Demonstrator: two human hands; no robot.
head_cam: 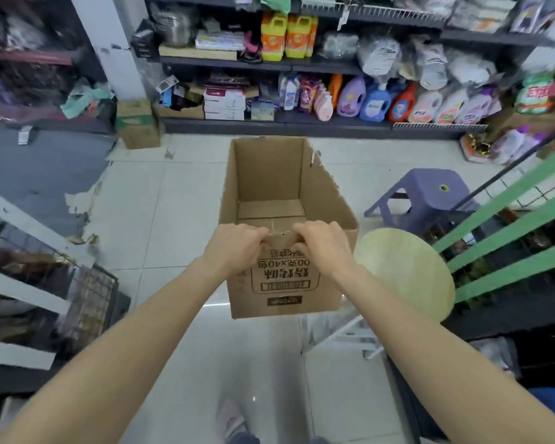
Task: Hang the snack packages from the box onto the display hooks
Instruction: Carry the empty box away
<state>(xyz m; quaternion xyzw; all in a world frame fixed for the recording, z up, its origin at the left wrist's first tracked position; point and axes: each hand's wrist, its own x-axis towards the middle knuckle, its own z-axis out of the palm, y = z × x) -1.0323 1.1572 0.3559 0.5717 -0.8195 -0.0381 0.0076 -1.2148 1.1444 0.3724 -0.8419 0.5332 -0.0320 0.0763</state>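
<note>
Cardboard box [282, 200] held above floor, centre, its inside showing bare with no snack packages visible, left hand [234, 248] and right hand [324, 245] fingers curled over near rim; hanging apparently finished

We are standing in a small shop, in an aisle with a pale tiled floor [161, 200]. Ahead of us dark shelves [302, 67] carry goods for sale: yellow detergent bottles [285, 35], a row of coloured laundry jugs [404, 102], bagged items and small boxes. Wire racks [87, 302] stand to our left, a green-framed display grid [507, 219] to our right, and a purple plastic stool [430, 193] sits in the aisle.
</note>
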